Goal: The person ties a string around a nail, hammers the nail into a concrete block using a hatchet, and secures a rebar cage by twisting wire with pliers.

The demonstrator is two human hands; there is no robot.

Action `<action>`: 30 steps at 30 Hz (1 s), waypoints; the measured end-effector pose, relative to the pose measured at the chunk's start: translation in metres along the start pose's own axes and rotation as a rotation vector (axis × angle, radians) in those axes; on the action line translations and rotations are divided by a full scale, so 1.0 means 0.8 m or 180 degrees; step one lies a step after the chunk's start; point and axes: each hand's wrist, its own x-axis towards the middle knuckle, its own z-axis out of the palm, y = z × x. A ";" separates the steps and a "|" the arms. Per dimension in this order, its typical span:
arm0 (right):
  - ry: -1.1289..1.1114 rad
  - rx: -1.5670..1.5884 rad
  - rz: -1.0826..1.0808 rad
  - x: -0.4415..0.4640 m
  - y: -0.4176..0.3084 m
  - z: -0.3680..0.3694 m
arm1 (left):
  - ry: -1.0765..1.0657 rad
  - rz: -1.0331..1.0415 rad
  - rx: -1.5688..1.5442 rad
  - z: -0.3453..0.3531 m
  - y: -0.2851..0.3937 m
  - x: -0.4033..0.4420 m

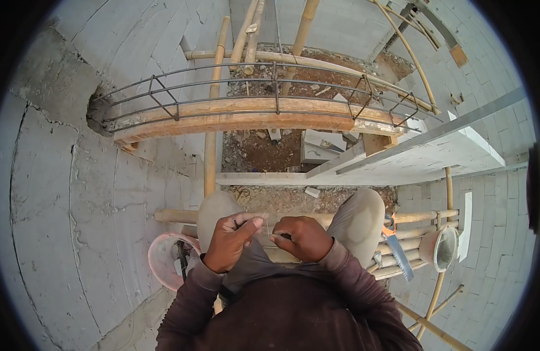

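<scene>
My left hand is raised over my lap, its thumb and forefinger pinched together. A thin, pale strand shows at those fingertips; whether it is string or wire I cannot tell. Close beside it, my right hand is curled closed, with a small dark object partly showing between thumb and fingers. Most of that object is hidden by the hand. The two hands are apart, between my knees.
A steel rebar cage lies along a wooden board ahead. Bamboo poles stand around me. At left is a pink bucket; at right, a handsaw and a pale bucket. A block wall rises at left.
</scene>
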 end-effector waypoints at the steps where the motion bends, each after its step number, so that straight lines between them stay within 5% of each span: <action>1: -0.0219 0.0097 -0.0127 -0.001 -0.006 0.001 | 0.0013 0.0022 0.0270 0.000 -0.004 0.003; 5: -0.0027 0.0194 -0.0246 0.006 -0.019 -0.017 | -0.0289 0.0259 0.0516 0.010 -0.011 0.004; 14: 0.0485 -0.0071 0.0276 0.006 0.001 -0.036 | -0.0235 -0.0426 0.0435 0.005 -0.033 0.002; 16: 0.0939 -0.0520 0.0475 0.001 0.021 -0.037 | -0.0440 -0.0601 -0.0579 -0.006 -0.036 -0.005; 20: 0.0076 -0.0540 0.0458 -0.025 0.031 0.012 | -0.0044 -0.0565 -0.1727 0.008 -0.033 0.000; 23: 0.0265 -0.0458 0.0391 -0.027 0.013 0.046 | 0.0341 -0.0556 -0.1123 0.026 -0.043 0.015; 26: 0.0391 -0.0571 0.0455 -0.030 -0.004 0.047 | -0.0591 -0.0461 0.0323 -0.004 -0.072 0.032; 30: 0.0759 -0.0868 0.0556 -0.032 0.010 0.041 | -0.1122 0.0598 0.2765 -0.006 -0.054 0.025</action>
